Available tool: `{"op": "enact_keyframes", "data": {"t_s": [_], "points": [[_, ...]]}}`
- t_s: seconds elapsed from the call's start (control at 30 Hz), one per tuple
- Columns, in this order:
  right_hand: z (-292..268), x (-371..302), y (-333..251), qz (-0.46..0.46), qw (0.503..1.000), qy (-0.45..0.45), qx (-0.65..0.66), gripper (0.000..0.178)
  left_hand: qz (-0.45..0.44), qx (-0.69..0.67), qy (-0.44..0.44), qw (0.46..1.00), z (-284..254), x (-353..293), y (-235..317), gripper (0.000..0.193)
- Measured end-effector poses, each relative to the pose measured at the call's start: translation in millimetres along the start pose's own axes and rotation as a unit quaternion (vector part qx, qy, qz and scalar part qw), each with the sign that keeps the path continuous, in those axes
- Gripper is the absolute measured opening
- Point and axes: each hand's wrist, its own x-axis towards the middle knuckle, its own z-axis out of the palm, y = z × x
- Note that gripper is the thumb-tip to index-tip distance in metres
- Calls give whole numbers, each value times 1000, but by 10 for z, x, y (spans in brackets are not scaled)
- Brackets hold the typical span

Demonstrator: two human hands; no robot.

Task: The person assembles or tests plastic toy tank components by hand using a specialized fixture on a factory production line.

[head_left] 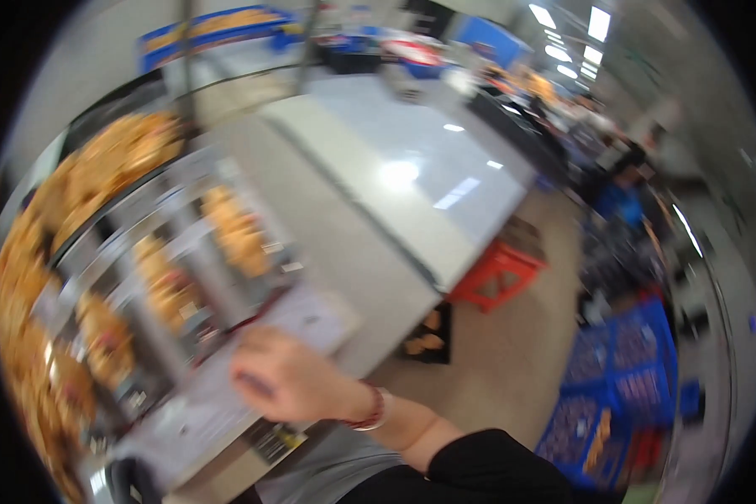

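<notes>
My right hand (pixel 290 374) is closed in a fist over the front of a pale work board (pixel 214 407). A dark, reddish patch shows at its fingers, too blurred to name. A red bracelet circles the wrist. Left of the hand, several tan, lumpy figure-like pieces lie in a row of grey metal holders; one piece (pixel 237 231) is at the far right and another piece (pixel 166 281) beside it. A heap of similar tan pieces (pixel 118 160) fills the area behind and left of the holders. My left hand is not in view.
A grey table (pixel 361 252) with a glossy pale sheet stretches to the right. An orange-red stool (pixel 496 275) stands by its edge, near a dark bin (pixel 428 336) with tan pieces. Blue crates (pixel 617 353) are on the floor at right; a blue tray (pixel 218 29) sits at the back.
</notes>
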Motion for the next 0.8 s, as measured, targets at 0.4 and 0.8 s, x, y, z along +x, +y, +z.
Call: {"op": "enact_keyframes", "data": {"t_s": [0.4, 0.8], "points": [[-207, -58, 47, 10, 1000, 8, 4, 11, 68, -5, 47, 997, 212, 203, 502, 22], [-214, -46, 41, 8, 1000, 1, 7, 11, 67, -11, 42, 997, 218, 199, 432, 23]]}}
